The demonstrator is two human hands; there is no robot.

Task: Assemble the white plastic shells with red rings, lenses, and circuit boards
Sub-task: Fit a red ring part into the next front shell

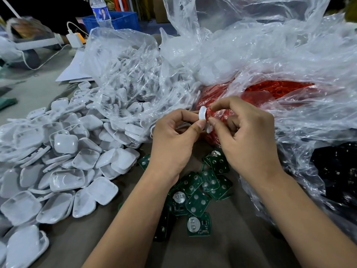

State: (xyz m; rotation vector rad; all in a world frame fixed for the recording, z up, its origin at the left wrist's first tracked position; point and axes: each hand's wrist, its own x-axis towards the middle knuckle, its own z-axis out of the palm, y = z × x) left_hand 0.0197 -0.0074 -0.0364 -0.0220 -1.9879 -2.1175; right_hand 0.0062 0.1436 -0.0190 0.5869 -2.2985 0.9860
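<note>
White shell [203,115] half hidden between both hands' fingers [199,123].

White shells [63,163] heap at the left, dark green circuit boards [197,198] with silver-grey discs lie near, red rings [270,89] fill clear plastic at the right, and a blue crate [123,21] stands far.

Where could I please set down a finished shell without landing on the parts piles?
Bare table shows between the forearms, just nearer than the green boards. Another strip lies beyond the white shells, before the paper. Crowded: the shells at left, the bags ahead and right, and the boards under both hands.
</note>
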